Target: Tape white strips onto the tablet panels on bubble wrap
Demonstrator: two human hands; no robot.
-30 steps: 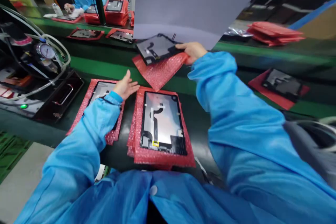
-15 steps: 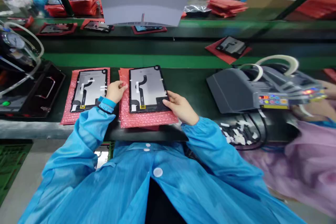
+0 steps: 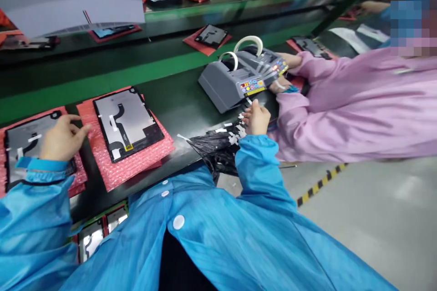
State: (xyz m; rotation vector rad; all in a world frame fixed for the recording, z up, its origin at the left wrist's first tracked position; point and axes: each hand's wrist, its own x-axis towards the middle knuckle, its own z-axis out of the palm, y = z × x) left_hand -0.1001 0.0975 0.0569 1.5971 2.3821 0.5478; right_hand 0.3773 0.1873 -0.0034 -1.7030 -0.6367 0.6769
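Observation:
My right hand is at the front of a grey tape dispenser, its fingers pinched on a short white strip of tape at the outlet. Over the right edge of a tablet display panel hovers my left hand, with thumb and fingers apart and nothing between them. Another display panel, silver-backed with a black flex cable and white tape pieces, lies face down on pink bubble-wrap bags between my hands.
A black bag with white tape scraps hangs at the bench edge below the dispenser. To the right, a co-worker in a pink sleeve reaches to a second dispenser. More panels lie on the belt behind.
My view has turned right. My right hand has left the panel's edge and moved right to the tape dispenser. My left hand's pinched fingers have spread apart.

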